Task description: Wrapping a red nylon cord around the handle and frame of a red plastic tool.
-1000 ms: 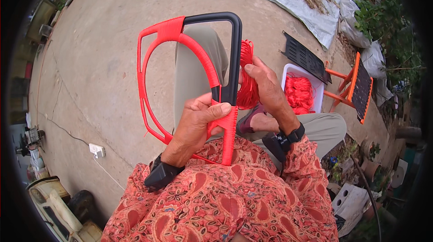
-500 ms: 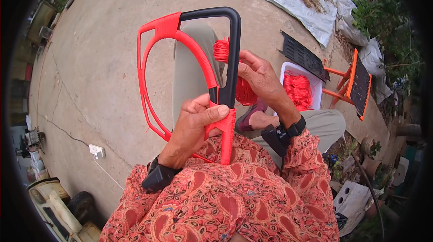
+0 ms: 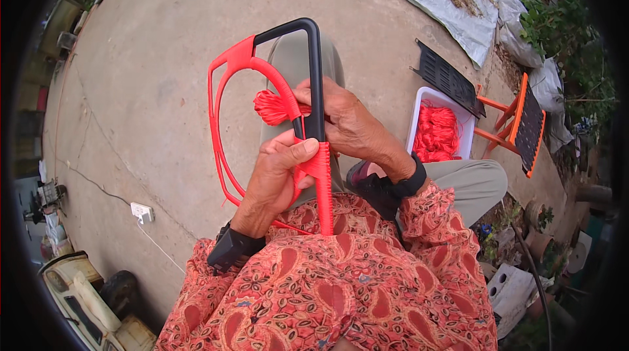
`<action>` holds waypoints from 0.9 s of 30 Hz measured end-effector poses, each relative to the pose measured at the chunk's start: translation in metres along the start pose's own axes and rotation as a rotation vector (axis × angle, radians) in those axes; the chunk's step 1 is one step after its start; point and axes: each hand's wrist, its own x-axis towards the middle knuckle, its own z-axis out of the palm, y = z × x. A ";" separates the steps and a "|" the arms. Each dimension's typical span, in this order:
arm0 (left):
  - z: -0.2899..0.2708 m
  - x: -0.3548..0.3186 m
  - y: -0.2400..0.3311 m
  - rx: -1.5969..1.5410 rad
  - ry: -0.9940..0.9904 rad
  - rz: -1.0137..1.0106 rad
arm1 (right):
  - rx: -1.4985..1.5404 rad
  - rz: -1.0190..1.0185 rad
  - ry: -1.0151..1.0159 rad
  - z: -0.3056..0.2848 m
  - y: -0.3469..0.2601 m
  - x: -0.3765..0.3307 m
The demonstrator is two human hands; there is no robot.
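Note:
A black tubular frame with a ring inside it stands upright over my lap, much of it wrapped in red cord. My left hand is closed around its lower joint, thumb pressed on the red wrapping. Behind the black side bar, my right hand is closed on a hank of red cord. The hank's looped end pokes out to the left, through the gap and behind the ring. Some right fingertips are hidden by the bar.
To the right, a white tub holds more red cord, beside an orange and black folding stool. Dry stalks lie on a silvery sheet farther off. A power strip and a toy car are at left.
My right hand has moved left, carrying the cord hank behind the side bar into the frame's opening. My left hand keeps its grip; the frame has shifted slightly left.

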 end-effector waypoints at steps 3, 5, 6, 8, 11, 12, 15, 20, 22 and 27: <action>0.000 0.002 0.000 -0.023 0.033 -0.001 | 0.211 0.168 -0.075 -0.006 -0.001 -0.003; -0.003 0.003 0.000 -0.029 0.032 -0.009 | 0.689 0.438 0.000 -0.005 -0.006 -0.004; -0.003 0.003 0.000 -0.031 0.030 -0.014 | 0.690 0.444 -0.001 -0.004 -0.006 -0.004; -0.002 0.005 0.000 -0.028 0.020 -0.014 | 0.664 0.437 0.090 0.000 -0.005 -0.003; -0.002 0.008 0.000 -0.026 0.013 -0.016 | 0.237 0.327 0.161 -0.004 -0.005 -0.007; -0.002 0.009 0.000 -0.029 0.016 -0.020 | 0.237 0.329 0.161 -0.009 -0.006 -0.010; 0.000 0.008 0.000 -0.026 0.032 -0.027 | 0.167 0.346 0.271 -0.021 -0.013 -0.031; -0.002 0.010 -0.001 -0.041 0.012 -0.034 | 0.242 0.399 0.074 -0.012 -0.020 -0.058; 0.000 0.011 0.000 -0.035 -0.007 -0.044 | 0.281 0.449 0.086 -0.002 -0.021 -0.060; 0.000 0.011 0.000 -0.064 -0.028 -0.059 | 0.326 0.549 0.188 0.003 -0.013 -0.064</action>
